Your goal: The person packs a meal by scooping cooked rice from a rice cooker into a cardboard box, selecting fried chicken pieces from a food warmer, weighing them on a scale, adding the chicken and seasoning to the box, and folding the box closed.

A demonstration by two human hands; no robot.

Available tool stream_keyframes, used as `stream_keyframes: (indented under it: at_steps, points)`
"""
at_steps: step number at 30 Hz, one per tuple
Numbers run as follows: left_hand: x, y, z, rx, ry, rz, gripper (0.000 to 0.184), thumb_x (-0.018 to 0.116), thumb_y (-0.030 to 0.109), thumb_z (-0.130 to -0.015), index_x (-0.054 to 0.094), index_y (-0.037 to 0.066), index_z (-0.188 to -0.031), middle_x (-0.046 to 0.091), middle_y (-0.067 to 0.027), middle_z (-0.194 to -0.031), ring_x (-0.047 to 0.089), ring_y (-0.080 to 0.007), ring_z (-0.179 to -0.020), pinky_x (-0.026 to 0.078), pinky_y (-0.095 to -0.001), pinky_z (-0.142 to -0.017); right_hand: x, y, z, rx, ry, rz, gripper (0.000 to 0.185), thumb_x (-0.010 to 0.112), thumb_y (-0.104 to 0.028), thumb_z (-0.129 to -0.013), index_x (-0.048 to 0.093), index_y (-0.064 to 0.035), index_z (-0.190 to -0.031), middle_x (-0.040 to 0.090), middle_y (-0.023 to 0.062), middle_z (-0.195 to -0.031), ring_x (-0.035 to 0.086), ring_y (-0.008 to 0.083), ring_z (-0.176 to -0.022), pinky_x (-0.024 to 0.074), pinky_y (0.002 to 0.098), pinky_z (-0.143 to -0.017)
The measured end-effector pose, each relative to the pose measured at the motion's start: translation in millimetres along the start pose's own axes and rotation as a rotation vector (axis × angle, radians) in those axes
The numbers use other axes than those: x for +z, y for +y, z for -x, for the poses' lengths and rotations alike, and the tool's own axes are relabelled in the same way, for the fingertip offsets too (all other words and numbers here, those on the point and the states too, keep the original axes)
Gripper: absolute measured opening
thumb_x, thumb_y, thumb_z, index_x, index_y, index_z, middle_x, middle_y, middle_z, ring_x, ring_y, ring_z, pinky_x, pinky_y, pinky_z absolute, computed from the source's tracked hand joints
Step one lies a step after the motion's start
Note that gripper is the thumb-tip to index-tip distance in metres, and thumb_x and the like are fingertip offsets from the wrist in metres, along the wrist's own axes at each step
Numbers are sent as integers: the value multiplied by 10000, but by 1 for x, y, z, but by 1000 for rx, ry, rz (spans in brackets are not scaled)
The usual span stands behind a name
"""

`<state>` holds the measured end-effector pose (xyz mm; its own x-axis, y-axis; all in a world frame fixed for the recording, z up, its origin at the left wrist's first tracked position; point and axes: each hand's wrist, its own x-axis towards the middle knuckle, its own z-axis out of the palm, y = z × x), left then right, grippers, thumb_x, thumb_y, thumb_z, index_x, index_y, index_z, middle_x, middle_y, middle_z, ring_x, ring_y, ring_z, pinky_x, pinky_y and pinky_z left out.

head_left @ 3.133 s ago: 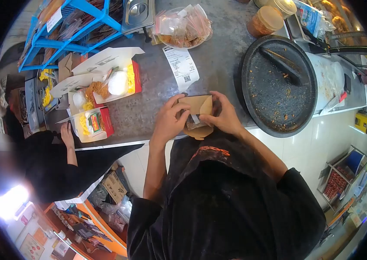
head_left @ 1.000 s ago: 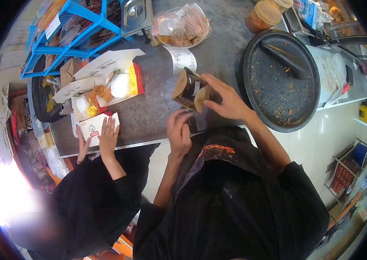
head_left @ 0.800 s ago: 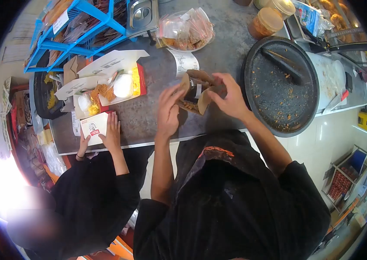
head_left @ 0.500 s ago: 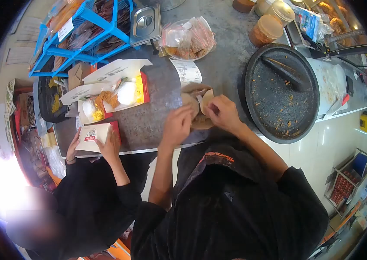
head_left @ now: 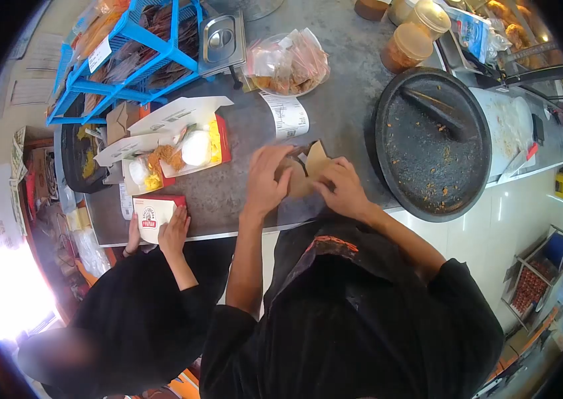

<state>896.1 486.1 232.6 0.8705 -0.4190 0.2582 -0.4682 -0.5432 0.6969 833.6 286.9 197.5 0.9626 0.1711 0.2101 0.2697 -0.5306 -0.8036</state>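
A brown paper container with raised flaps is on the counter's front part, between my two hands. My left hand holds its left side, thumb toward the middle and fingers curled over the far edge. At its right side, my right hand pinches the paper below an upright tan flap. A dark gap shows between the flaps; what is inside is hidden. Just beyond it lies a printed receipt.
To the right stands a large black stone mortar with a pestle. Left are open meal boxes and a co-worker's hands on a closed box. Behind are a plate of bagged food, a steel container and a blue rack.
The container's flaps have shifted, with the tan one standing more upright. My left hand has moved slightly up with its fingers more spread. The co-worker's box has turned and come down onto the counter.
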Motion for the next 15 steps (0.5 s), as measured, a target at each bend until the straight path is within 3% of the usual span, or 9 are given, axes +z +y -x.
stream_keyframes:
  at_steps: [3, 9, 12, 15]
  points:
    - [-3, 4, 1, 44, -5, -7, 246, 655, 62, -775, 668, 63, -1021, 646, -73, -1043, 566, -297, -996, 447, -399, -885, 5, -12, -13, 122, 25, 60, 133, 735, -179, -723, 653, -104, -797, 619, 44, -823, 517, 269, -853, 377, 413, -770]
    - [15, 14, 6, 87, -51, -101, 103, 659, 63, -780, 683, 40, -878, 645, -96, -954, 601, -281, -892, 489, -376, -771, 9, -5, -18, 155, -35, 70, 88, 718, -136, -737, 662, -85, -783, 617, 42, -782, 493, 256, -780, 376, 384, -732]
    - [21, 11, 15, -42, 20, -38, 104, 658, 58, -783, 679, 26, -880, 646, -118, -919, 614, -290, -839, 494, -371, -751, 5, 0, -18, 152, -68, -91, 78, 717, -93, -745, 676, -77, -809, 621, 44, -790, 495, 243, -764, 381, 353, -729]
    - [17, 19, 17, -271, -61, 143, 106, 661, 56, -780, 684, 18, -877, 649, -123, -887, 620, -297, -811, 496, -370, -728, -9, 0, -16, 145, -91, -214, 103, 732, -95, -741, 673, -67, -820, 622, 49, -775, 509, 235, -742, 398, 343, -719]
